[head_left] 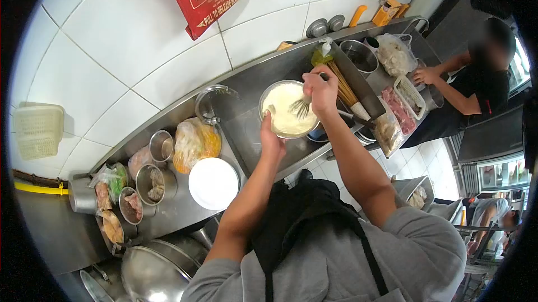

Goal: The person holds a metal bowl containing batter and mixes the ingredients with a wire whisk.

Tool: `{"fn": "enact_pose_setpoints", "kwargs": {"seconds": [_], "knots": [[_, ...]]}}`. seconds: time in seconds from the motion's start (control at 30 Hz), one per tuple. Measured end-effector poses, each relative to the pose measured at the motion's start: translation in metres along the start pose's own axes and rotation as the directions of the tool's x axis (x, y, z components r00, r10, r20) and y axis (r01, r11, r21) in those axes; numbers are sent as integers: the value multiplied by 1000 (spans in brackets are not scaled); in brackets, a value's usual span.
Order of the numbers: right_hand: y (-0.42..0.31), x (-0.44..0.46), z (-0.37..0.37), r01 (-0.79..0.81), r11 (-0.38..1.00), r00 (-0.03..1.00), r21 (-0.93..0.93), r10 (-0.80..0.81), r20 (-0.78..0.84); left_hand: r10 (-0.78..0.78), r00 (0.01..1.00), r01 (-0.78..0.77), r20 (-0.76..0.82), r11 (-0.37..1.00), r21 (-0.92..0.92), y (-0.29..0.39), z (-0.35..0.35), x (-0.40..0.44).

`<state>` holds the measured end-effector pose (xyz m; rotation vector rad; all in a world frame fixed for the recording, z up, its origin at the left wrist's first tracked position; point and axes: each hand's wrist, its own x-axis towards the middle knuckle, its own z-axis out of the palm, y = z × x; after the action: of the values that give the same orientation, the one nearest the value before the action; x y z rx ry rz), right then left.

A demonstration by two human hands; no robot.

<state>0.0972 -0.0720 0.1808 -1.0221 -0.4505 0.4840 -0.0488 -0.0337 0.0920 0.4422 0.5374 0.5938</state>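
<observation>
A round metal bowl [262, 103] of pale yellow, creamy mixture [282, 99] is held over the steel sink [235, 112]. My left hand [272, 136] grips the bowl's near left side, thumb over the rim. In my right hand [321, 92] is a whisk [303, 108], fingers closed round its handle. The whisk's wires dip into the mixture at the right side of the bowl. How deep they reach is hidden by the mixture.
Left of the sink stand a white plate stack [213, 184], bagged yellow food [196, 144] and metal pots [154, 183] with food. To the right are a bundle of sticks [344, 86], a soap bottle [322, 54] and raw meat [398, 110]. A co-worker [468, 86] stands at the far right.
</observation>
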Motion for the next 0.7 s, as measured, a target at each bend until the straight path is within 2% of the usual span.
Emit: {"fn": "enact_pose_setpoints", "kwargs": {"seconds": [0.03,0.07,0.17,0.2,0.23,0.3,0.4,0.5,0.53,0.57,0.63,0.7], "knots": [[0,0,-2,58,998,997,-37,-60,-55,-14,1000,14,5,1000,18,-1,0,1],[6,-1,1,46,994,996,94,-38,-83,-30,1000,29,7,999,37,-2,-1,2],[-4,-8,1,-135,990,986,35,131,101,-33,999,33,5,999,-6,-4,-3,2],[-10,-8,1,-71,991,997,-114,71,-4,-27,1000,27,4,999,-39,-3,-2,3],[1,1,-9,52,992,998,-115,-57,-40,-27,999,27,23,1000,-9,-2,-1,4],[12,-2,-5,80,987,996,137,-76,-37,-37,998,34,55,998,53,-2,-3,0],[-1,-6,-5,-102,993,985,-60,109,136,-63,998,63,3,997,36,5,-6,0],[9,1,4,69,996,997,-64,-67,29,-10,1000,12,-27,997,80,3,-3,-3],[12,-2,6,15,1000,985,6,-16,172,-22,999,25,-48,997,67,4,-2,-5],[9,-5,6,-16,993,951,-117,51,306,-32,997,36,-69,998,55,8,0,-6],[7,-7,18,31,964,955,-264,49,293,-37,997,39,-64,999,24,13,-1,-3],[1,-10,19,-193,956,901,-222,262,344,-39,999,39,-25,999,-7,13,-9,-4]]}}
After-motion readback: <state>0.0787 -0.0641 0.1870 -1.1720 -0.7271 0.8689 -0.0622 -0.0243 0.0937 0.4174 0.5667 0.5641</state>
